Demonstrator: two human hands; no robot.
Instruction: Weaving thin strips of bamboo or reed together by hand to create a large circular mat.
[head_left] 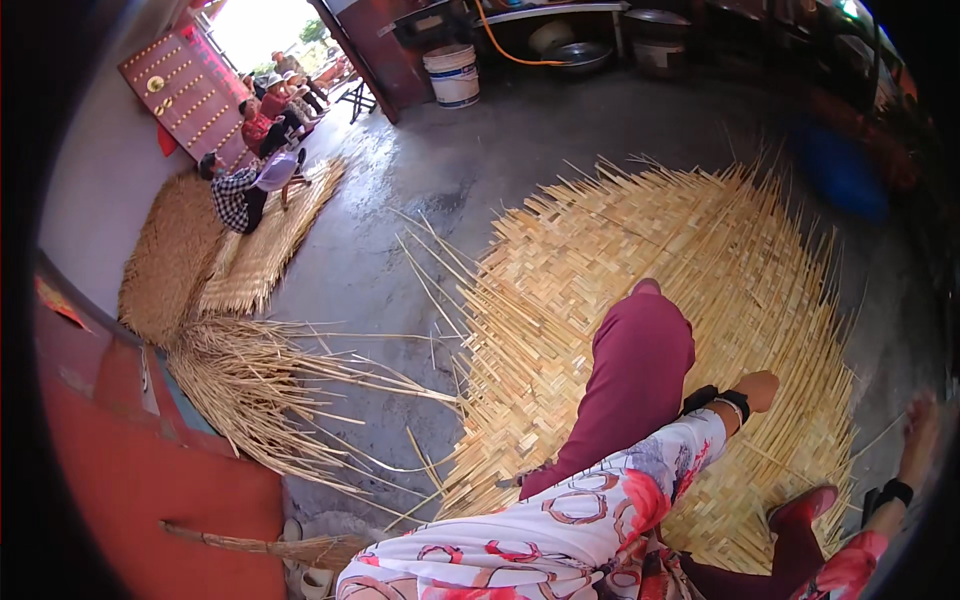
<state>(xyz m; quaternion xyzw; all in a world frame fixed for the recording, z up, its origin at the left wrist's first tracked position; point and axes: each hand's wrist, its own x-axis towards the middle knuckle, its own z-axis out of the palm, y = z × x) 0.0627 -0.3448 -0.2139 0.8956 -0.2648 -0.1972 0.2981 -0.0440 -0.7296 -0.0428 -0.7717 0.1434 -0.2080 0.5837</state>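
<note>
A large mat of pale woven reed strips lies on the floor under me, loose strip ends sticking out along its edges. My left hand is closed just above the right part of the mat, a black band on its wrist. Whatever it may grip is hidden. Off the mat's right edge, my right hand is smeared by motion, its wrist also banded in black. One thin reed strip runs from the mat's edge toward it; I cannot tell whether the hand holds it. My knee and a dark red shoe are over the mat.
Loose reed strips lie in a heap at left, beside finished-looking woven mats. Several people sit by the studded red door. A white bucket and a metal basin stand at the back. A broom-like bundle lies near left.
</note>
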